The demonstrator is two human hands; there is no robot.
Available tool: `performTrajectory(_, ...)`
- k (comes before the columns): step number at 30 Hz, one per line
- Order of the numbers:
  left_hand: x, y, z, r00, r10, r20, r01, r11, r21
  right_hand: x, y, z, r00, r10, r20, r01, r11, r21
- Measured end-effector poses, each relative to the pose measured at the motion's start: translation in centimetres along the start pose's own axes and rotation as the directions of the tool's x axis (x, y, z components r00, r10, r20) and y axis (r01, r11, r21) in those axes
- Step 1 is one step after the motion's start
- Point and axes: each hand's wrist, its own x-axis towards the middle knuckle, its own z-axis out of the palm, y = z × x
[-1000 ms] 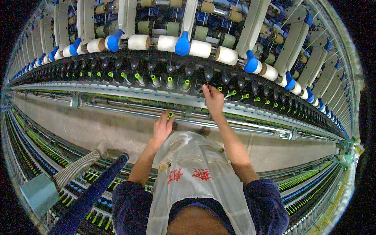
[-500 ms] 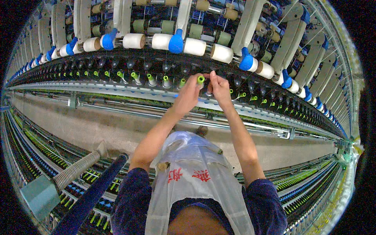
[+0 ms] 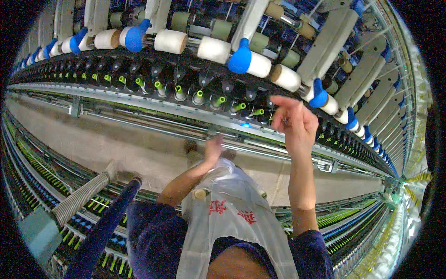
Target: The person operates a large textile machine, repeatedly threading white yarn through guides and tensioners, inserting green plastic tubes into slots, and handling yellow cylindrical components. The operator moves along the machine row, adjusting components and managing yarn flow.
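Note:
My right hand is raised in front of the spinning frame, beside a white roller. Its index finger stretches left, the thumb stands apart below it, and no held thing shows. Just left of it stand bobbins with bright green tops in a row along the dark spindle rail. My left hand hangs lower, near the top of my pale apron and away from the bobbins. Motion smears its fingers, so whether it holds anything is unclear.
Blue-ended grey arms slant down over the white rollers. A metal rail runs along the machine's foot. Behind me, another machine carries rows of green tubes; a ribbed grey hose and a dark blue pole-like piece stand at lower left.
My hands have parted from a green-topped bobbin they were both at. The left dropped down toward the apron, the right moved rightward with its index finger stretched out. The whole view shifted and tilted.

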Motion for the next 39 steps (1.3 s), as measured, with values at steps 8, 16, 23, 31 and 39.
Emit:
performTrajectory(8,6.2,-11.9,10.3,0.924,-0.353,0.145,0.255,0.288,-0.923,0.0,-0.7,-0.2,0.998,-0.019,-0.057,0.012,0.992,-0.122)
performTrajectory(16,6.1,-15.8,7.6,0.637,-0.687,0.351,0.004,-0.452,-0.892,-2.0,11.9,-0.3,0.943,0.266,-0.200,-0.291,0.951,-0.107)
performTrajectory(23,8.2,-7.6,0.2,0.733,-0.663,0.150,0.387,0.225,-0.894,-3.2,17.2,3.9,0.876,0.481,0.035,-0.471,0.869,-0.152)
performTrajectory(31,10.7,17.2,-8.7,0.832,0.548,0.090,-0.349,0.643,-0.682,4.5,-10.2,1.7,0.974,-0.109,0.200,0.225,0.332,-0.916)
performTrajectory(39,13.3,16.4,-10.7,0.778,0.402,0.482,-0.040,0.798,-0.601,11.9,-5.1,-2.1,0.831,-0.095,0.548,0.488,-0.348,-0.801)
